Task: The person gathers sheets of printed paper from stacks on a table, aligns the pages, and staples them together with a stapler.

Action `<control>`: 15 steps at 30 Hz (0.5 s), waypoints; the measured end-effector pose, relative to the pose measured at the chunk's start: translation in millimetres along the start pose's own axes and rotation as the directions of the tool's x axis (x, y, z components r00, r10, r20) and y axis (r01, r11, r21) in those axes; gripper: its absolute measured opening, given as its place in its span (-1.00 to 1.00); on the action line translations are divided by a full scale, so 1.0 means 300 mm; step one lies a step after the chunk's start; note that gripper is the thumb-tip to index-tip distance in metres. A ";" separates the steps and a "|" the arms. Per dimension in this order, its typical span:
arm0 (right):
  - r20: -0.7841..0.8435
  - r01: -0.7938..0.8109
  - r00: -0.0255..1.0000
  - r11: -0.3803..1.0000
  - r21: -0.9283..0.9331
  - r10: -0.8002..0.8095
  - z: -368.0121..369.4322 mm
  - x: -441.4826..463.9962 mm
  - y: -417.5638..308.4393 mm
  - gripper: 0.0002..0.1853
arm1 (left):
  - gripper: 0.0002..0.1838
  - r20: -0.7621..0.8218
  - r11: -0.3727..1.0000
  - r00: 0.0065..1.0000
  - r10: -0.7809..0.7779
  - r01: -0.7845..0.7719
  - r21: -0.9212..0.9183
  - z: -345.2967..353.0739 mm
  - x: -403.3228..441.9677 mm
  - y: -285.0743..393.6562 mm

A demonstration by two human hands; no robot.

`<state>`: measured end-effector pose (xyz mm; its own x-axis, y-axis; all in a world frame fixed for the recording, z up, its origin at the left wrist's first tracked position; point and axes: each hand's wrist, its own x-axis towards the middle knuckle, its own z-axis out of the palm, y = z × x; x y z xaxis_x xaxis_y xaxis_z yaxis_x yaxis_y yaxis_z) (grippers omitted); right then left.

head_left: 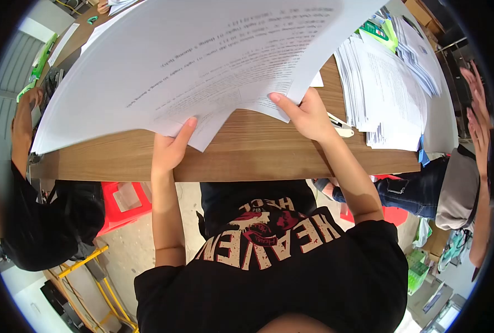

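Observation:
A large stack of printed paper sheets is held up over the table, bent into a curve with its near edge toward me. My left hand grips the near edge, thumb on top of the printed face and fingers hidden beneath. Farther right, my right hand pinches the same sheets, its thumb also pressed on top. Between the two hands the near edge bows, and one corner hangs down beside my left thumb. A white and black tool, perhaps a cutter, lies on the table just behind my right wrist.
The wooden table spans in front of me. Piles of printed sheets stand at its right, near a green package. A person in black sits at left; another person's hands show at right. Red stools stand below.

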<state>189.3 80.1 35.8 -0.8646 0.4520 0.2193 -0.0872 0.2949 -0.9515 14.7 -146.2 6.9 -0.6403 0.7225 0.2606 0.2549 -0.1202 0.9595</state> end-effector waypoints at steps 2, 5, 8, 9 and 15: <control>-0.013 -0.054 0.998 0.998 -0.009 0.054 -0.002 -0.004 -0.033 -0.73 | -0.67 -0.044 1.000 0.999 -0.009 0.010 0.007 0.009 -0.001 0.018; -0.024 -0.019 1.000 1.000 0.002 0.019 -0.005 -0.027 -0.030 -0.73 | -0.67 0.001 0.998 1.000 -0.004 0.004 0.064 0.007 -0.008 0.070; 0.029 -0.067 0.997 0.996 -0.059 0.069 0.000 -0.049 0.045 -0.75 | -0.66 0.036 0.978 0.998 -0.058 0.050 0.202 0.027 -0.020 0.021; 0.057 -0.027 0.998 0.998 -0.048 0.030 0.004 -0.041 0.048 -0.75 | -0.67 0.017 0.971 1.000 -0.001 -0.003 0.238 0.044 -0.025 0.007; 0.017 -0.059 0.998 0.989 -0.136 0.061 0.045 -0.054 0.012 -0.73 | -0.69 -0.022 0.981 0.999 0.026 -0.021 0.193 0.089 -0.022 0.036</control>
<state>196.3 62.6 26.0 -0.8766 0.4550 0.1568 0.0315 0.3794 -0.9247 41.1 -134.0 12.7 -0.6495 0.7037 0.2880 0.4033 -0.0023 0.9151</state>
